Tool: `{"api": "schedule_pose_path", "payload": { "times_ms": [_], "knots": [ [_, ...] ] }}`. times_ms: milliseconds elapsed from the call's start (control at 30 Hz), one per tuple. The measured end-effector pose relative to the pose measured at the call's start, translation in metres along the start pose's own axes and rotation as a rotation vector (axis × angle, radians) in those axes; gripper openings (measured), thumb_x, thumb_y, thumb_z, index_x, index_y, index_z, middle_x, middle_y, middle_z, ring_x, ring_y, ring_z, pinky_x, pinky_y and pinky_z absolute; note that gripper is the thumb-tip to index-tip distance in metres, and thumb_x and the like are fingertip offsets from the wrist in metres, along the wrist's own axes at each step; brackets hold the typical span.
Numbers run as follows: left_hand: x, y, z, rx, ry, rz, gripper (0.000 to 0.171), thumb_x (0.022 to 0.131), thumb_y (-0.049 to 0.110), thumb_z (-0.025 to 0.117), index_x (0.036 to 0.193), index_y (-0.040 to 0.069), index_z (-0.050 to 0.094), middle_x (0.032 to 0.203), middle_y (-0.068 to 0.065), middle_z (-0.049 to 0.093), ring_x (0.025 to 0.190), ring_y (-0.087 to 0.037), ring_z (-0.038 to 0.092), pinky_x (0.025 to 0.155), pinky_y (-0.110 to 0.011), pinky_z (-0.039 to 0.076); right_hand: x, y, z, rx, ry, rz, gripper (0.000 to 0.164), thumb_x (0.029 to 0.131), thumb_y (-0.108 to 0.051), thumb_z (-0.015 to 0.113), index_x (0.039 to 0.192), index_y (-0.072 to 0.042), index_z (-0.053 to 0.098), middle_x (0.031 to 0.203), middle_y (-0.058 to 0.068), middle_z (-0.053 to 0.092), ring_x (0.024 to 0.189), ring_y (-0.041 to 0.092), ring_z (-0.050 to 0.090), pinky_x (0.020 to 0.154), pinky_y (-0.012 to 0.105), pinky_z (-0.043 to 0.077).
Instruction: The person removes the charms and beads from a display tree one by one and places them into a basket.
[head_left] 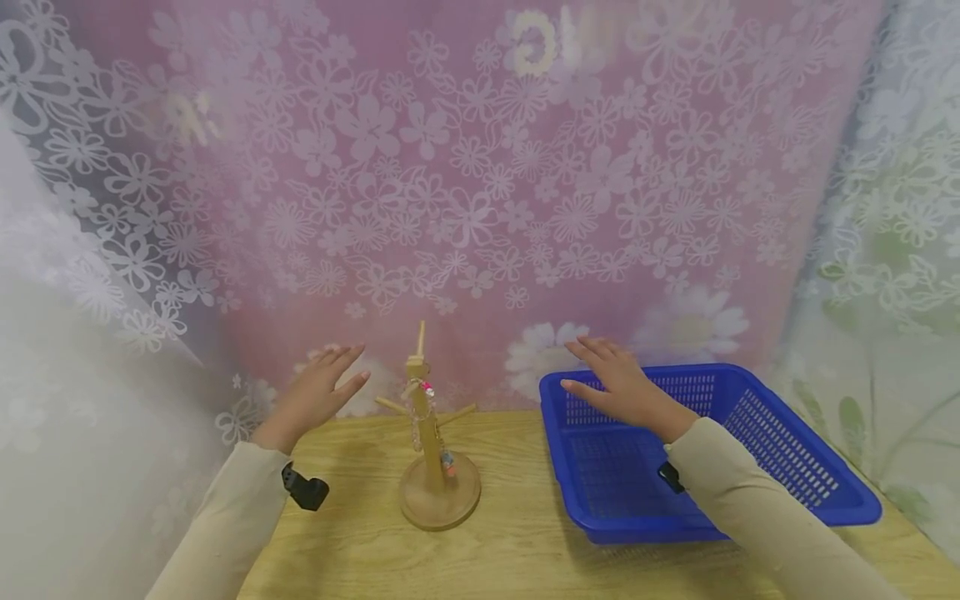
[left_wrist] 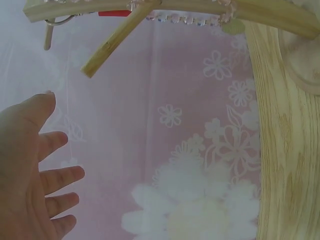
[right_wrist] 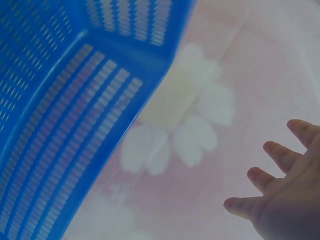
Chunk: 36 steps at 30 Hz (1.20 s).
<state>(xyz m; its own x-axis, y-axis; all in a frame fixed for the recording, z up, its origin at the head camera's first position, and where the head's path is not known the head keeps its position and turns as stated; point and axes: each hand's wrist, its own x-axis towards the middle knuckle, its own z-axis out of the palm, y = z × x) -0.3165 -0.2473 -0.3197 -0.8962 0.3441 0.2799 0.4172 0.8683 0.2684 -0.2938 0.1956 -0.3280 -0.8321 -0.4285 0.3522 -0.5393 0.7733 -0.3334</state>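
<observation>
A wooden stand (head_left: 429, 442) with a round base and several pegs stands left of the middle of the table. Beaded bracelets (head_left: 417, 417) hang on it, one with a pink piece; clear beads (left_wrist: 187, 20) show on it in the left wrist view. My left hand (head_left: 315, 396) is held in the air left of the stand, fingers extended, touching nothing. My right hand (head_left: 626, 390) hovers over the left part of a blue plastic basket (head_left: 558, 467), fingers spread, holding nothing. In the right wrist view the basket's slotted wall (right_wrist: 75, 125) is apart from the fingers.
The light wooden table (head_left: 510, 558) ends against a pink flowered curtain (head_left: 465, 208) at the back. White flowered cloth (head_left: 90, 375) hangs at the left side, and more patterned cloth (head_left: 900, 292) at the right. Black wrist cameras (head_left: 306, 487) sit on both wrists.
</observation>
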Motion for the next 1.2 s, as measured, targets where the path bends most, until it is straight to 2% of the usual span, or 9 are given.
{"api": "schedule_pose_path", "payload": {
  "times_ms": [200, 433, 633, 800, 1033, 1100, 1200],
  "knots": [
    [-0.003, 0.005, 0.004, -0.046, 0.023, 0.037, 0.057, 0.100, 0.042, 0.042, 0.147, 0.012, 0.032, 0.147, -0.021, 0.034, 0.134, -0.043, 0.029, 0.105, -0.064, 0.023, 0.001, -0.021, 0.009, 0.057, -0.016, -0.046, 0.066, 0.096, -0.042, 0.051, 0.148, -0.009, 0.028, 0.152, 0.020, 0.024, 0.138, 0.046, 0.016, 0.104, 0.069, 0.010],
    [-0.004, 0.006, 0.011, -0.118, 0.038, 0.054, 0.055, 0.099, 0.044, 0.042, 0.146, 0.017, 0.036, 0.146, -0.015, 0.039, 0.134, -0.039, 0.032, 0.105, -0.062, 0.026, 0.001, -0.039, 0.017, 0.144, -0.042, -0.040, 0.067, 0.096, -0.038, 0.054, 0.150, -0.011, 0.025, 0.153, 0.015, 0.022, 0.141, 0.040, 0.014, 0.107, 0.065, 0.013],
    [-0.005, 0.005, 0.017, -0.236, 0.048, 0.068, 0.051, 0.100, 0.037, 0.044, 0.146, 0.016, 0.036, 0.147, -0.013, 0.037, 0.134, -0.037, 0.034, 0.104, -0.059, 0.030, 0.005, -0.054, 0.025, 0.252, -0.064, -0.013, 0.067, 0.096, -0.039, 0.052, 0.150, -0.011, 0.023, 0.154, 0.016, 0.022, 0.142, 0.037, 0.015, 0.109, 0.064, 0.010],
    [-0.007, 0.007, 0.020, -0.343, 0.064, 0.061, 0.051, 0.100, 0.036, 0.046, 0.146, 0.019, 0.037, 0.144, -0.014, 0.042, 0.127, -0.037, 0.042, 0.102, -0.057, 0.034, 0.006, -0.066, 0.034, 0.385, -0.070, 0.029, 0.067, 0.097, -0.040, 0.051, 0.151, -0.013, 0.022, 0.154, 0.014, 0.021, 0.142, 0.037, 0.013, 0.108, 0.064, 0.013],
    [-0.006, 0.009, 0.029, -0.470, 0.112, 0.071, 0.046, 0.099, 0.028, 0.050, 0.141, 0.011, 0.044, 0.129, -0.017, 0.056, 0.109, -0.032, 0.058, 0.092, -0.049, 0.046, 0.001, -0.086, 0.046, 0.490, -0.075, 0.098, 0.070, 0.095, -0.045, 0.052, 0.151, -0.015, 0.022, 0.155, 0.008, 0.020, 0.143, 0.034, 0.008, 0.110, 0.061, 0.014],
    [-0.006, 0.010, 0.031, -0.512, 0.117, 0.067, 0.044, 0.099, 0.025, 0.051, 0.140, 0.009, 0.046, 0.127, -0.017, 0.058, 0.106, -0.030, 0.060, 0.089, -0.044, 0.048, 0.001, -0.090, 0.051, 0.498, -0.067, 0.116, 0.070, 0.094, -0.045, 0.053, 0.151, -0.016, 0.022, 0.155, 0.006, 0.020, 0.143, 0.032, 0.009, 0.110, 0.060, 0.013],
    [-0.010, 0.018, 0.028, -0.564, 0.109, 0.048, 0.042, 0.099, 0.021, 0.051, 0.138, 0.005, 0.047, 0.126, -0.018, 0.058, 0.105, -0.032, 0.060, 0.088, -0.043, 0.049, 0.000, -0.097, 0.060, 0.515, -0.043, 0.123, 0.070, 0.094, -0.042, 0.055, 0.150, -0.014, 0.025, 0.155, 0.006, 0.022, 0.143, 0.030, 0.013, 0.111, 0.058, 0.015]
  ]
}}
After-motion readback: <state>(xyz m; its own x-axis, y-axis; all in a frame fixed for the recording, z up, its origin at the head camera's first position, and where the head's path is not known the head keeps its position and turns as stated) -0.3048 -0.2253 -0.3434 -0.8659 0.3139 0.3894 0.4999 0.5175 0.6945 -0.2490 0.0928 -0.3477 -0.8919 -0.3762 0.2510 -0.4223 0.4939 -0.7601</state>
